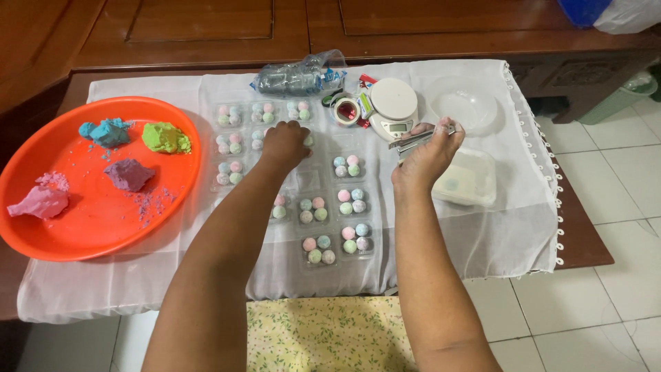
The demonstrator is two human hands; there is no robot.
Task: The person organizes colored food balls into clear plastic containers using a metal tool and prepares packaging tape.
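My left hand (284,143) presses down on a small clear pack of coloured balls (305,140) in the middle of the white cloth (172,275). My right hand (428,155) is raised a little above the cloth and grips a metal stapler (415,141). Around the left hand lie several clear packs, each with pastel pink, blue and green balls, such as one pack (348,166) between the hands and another (317,249) nearer to me.
A round orange tray (96,220) at left holds lumps of blue, green, purple and pink dough. A white kitchen scale (392,107), a tape roll (345,109), a crumpled plastic bundle (297,78), a clear lid (463,105) and a white box (467,178) sit at the back right.
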